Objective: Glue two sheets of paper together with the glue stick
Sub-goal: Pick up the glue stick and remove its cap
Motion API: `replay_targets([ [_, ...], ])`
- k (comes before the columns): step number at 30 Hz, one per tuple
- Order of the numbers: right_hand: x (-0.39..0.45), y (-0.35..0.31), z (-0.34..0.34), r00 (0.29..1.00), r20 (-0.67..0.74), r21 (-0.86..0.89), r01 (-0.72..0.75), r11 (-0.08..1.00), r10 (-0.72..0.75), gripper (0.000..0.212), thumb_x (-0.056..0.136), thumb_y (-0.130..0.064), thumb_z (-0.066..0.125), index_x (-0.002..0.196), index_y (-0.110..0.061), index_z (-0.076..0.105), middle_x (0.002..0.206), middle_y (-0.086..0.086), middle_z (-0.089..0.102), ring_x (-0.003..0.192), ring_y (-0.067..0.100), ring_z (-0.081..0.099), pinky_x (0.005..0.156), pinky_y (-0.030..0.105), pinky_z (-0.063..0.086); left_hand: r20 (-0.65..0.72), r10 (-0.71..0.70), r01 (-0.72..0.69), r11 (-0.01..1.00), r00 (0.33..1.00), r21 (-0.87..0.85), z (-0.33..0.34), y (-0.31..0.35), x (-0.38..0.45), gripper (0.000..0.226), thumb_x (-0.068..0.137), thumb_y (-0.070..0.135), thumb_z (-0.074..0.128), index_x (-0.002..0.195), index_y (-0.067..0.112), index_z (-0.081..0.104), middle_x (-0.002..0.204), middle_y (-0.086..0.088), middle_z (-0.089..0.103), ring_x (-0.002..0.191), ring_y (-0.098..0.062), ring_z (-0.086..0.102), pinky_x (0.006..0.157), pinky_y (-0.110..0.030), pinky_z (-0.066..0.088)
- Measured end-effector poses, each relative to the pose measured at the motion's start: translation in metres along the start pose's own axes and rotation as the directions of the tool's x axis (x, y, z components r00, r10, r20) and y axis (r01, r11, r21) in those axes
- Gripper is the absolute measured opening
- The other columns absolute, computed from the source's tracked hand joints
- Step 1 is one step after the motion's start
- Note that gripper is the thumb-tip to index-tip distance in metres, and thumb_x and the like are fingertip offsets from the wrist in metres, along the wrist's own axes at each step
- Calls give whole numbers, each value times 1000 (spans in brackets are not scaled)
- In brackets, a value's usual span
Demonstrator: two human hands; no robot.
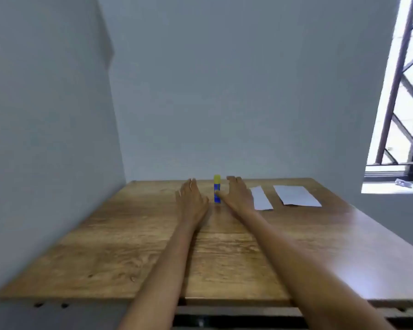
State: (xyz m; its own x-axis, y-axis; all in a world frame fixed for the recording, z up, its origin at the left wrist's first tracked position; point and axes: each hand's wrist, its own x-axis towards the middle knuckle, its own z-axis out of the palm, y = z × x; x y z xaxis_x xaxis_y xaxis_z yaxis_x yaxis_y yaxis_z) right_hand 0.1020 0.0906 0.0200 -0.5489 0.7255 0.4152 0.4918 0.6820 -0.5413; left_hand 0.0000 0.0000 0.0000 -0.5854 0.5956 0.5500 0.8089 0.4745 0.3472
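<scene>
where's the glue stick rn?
Head view: glue stick stands upright mid-table near the far edge, between the left hand and right hand, left of both papers.

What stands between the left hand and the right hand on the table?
In the head view, the upright glue stick stands between the left hand and right hand, close by the right thumb.

Plain room corner: bare grey walls point(224, 91), wooden desk point(129, 246), barred window point(401, 91) at right.
</scene>
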Motion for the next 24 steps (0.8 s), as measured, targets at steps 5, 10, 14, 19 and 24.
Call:
replay_targets([
  [5, 9, -5, 27, 995, -2, 79, -103, 992, 103, 58, 83, -46, 61, 129, -12, 48, 129, 6, 52, 119, 26, 51, 95, 40, 42, -37, 88, -87, 996, 995, 10, 3, -7, -1, 56, 90, 21, 44, 143, 8, 33, 147, -10, 39, 137, -24, 35, 113, -39, 28],
  [10, 28, -4, 36, 992, -122, 169, -16, 985, 37, 22, 91, -36, 50, 87, -14, 49, 85, 0, 56, 87, 23, 57, 67, 32, 42, -81, 143, -149, 986, 986, -72, 12, -14, 16, 53, 88, 14, 46, 141, 11, 39, 141, -6, 46, 130, -22, 42, 107, -32, 34],
  [14, 31, 1, 43, 990, -142, 304, 46, 952, -2, 22, 91, -36, 52, 82, -16, 51, 83, -3, 54, 77, 15, 53, 60, 25, 37, 22, 80, -62, 900, 997, -431, 18, -14, 21, 53, 86, 15, 53, 138, 16, 42, 140, 1, 48, 129, -16, 43, 102, -31, 38],
  [19, 31, -7, 47, 997, -61, 544, 74, 836, -48, 21, 87, -37, 63, 76, -22, 54, 83, -5, 54, 72, 7, 53, 66, 21, 44, 45, 41, -3, 769, 998, -639, 17, -13, 19, 23, 82, 21, 64, 104, 19, 65, 99, 3, 71, 93, -16, 66, 77, -33, 55],
  [24, 28, -12, 46, 998, -59, 617, 60, 785, -30, 24, 79, -37, 72, 76, -20, 57, 75, -3, 64, 71, 12, 61, 66, 30, 49, -27, -5, -13, 787, 1000, -617, 11, -15, 21, 13, 83, 25, 67, 92, 16, 70, 69, 7, 64, 69, -13, 60, 56, -9, 40],
])
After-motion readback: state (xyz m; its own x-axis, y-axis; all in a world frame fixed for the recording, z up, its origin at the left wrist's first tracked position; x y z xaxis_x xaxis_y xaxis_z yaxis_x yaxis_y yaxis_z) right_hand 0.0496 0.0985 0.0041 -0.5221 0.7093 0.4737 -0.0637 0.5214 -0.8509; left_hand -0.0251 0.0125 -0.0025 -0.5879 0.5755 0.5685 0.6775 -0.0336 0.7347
